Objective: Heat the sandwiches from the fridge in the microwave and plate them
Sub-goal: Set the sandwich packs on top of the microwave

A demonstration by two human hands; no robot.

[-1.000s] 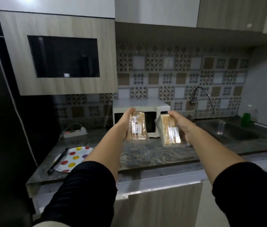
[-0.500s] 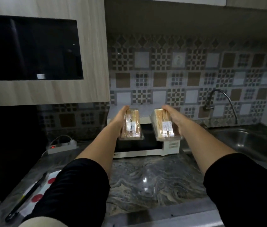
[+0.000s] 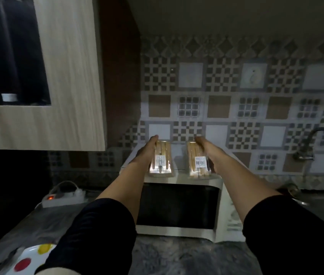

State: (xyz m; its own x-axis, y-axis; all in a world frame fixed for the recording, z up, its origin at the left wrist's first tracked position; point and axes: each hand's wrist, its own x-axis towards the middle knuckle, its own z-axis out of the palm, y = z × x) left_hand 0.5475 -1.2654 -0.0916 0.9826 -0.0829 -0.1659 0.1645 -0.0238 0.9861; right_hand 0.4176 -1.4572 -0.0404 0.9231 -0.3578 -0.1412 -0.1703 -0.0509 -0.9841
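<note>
two sandwich packs (image 3: 160, 158) (image 3: 198, 160) sit atop the microwave (image 3: 179, 207); left hand (image 3: 146, 150) and right hand (image 3: 207, 148) each grip one.

Both arms reach forward, dark sleeves pushed up past the forearms; left hand (image 3: 145, 153) and right hand (image 3: 207, 150) each grip a pack.

sandwich pack (image 3: 198, 160) labels seemingly barcodes, unreadable
</note>
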